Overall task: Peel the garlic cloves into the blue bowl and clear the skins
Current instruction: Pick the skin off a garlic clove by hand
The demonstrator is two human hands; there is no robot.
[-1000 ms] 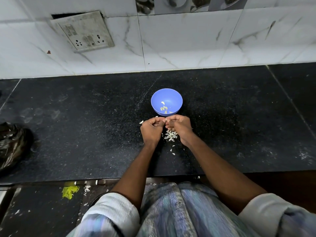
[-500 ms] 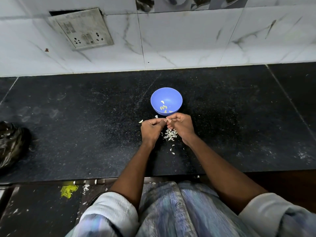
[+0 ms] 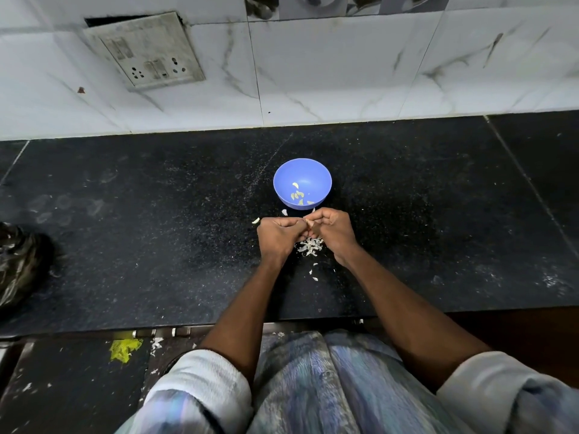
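Observation:
A small blue bowl [image 3: 302, 177] stands on the black counter and holds several peeled garlic cloves [image 3: 297, 195]. Just in front of it, my left hand [image 3: 279, 236] and my right hand [image 3: 333, 231] meet with curled fingers and pinch one garlic clove [image 3: 309, 223] between their fingertips. Most of that clove is hidden by the fingers. A heap of white garlic skins [image 3: 310, 245] lies on the counter under and between my hands. Two loose cloves lie by the bowl, one [image 3: 256, 220] left of my left hand and one [image 3: 284, 212] at the bowl's foot.
A crumpled black plastic bag [image 3: 18, 264] lies at the counter's left edge. A switch plate [image 3: 147, 51] hangs on the tiled wall behind. Stray skin bits [image 3: 315, 278] lie nearer the counter's front edge. A yellow scrap [image 3: 123, 349] is on the floor below.
My hands have stayed together at the same spot, fingers working slightly on the clove. The view has shifted a little; nothing else moved.

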